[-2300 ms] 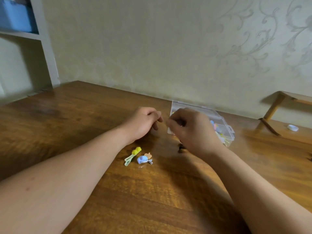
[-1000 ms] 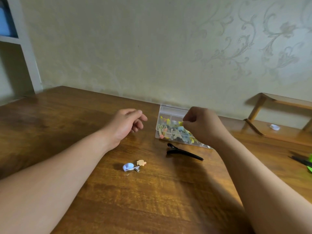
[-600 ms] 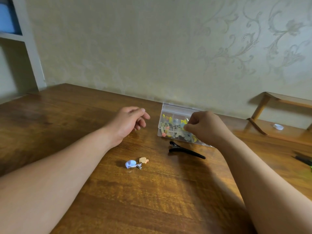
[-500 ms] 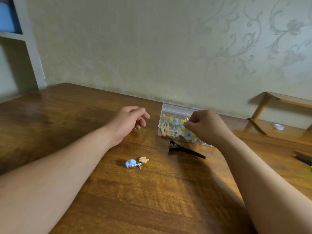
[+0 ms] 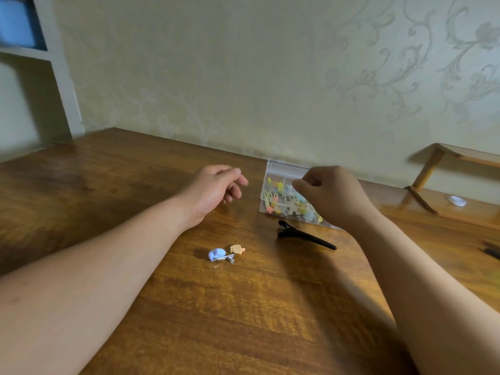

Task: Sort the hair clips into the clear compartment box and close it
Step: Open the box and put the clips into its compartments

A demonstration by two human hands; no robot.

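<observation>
The clear compartment box [image 5: 281,167] lies open by the wall, with several small coloured hair clips inside. My right hand [image 5: 332,196] hovers over it, fingertips pinched together above the clips; whether they grip one is hidden. My left hand [image 5: 216,190] rests on the table left of the box, loosely curled and holding nothing. A long black clip [image 5: 305,236] lies just in front of the box. Nearer to me are a small blue clip [image 5: 217,254] and a small orange clip [image 5: 236,249], side by side.
All of this sits on a wooden table [image 5: 243,320] against a papered wall. A low wooden stand [image 5: 433,169] with a white cap [image 5: 457,200] on its base is at the far right. A dark object [image 5: 491,251] pokes in at the right edge. A white shelf unit [image 5: 54,63] stands at the left.
The yellow-green clip that lay beside the blue one is gone from the table. My right hand has moved over the box, uncovering the black clip. My left hand has barely moved.
</observation>
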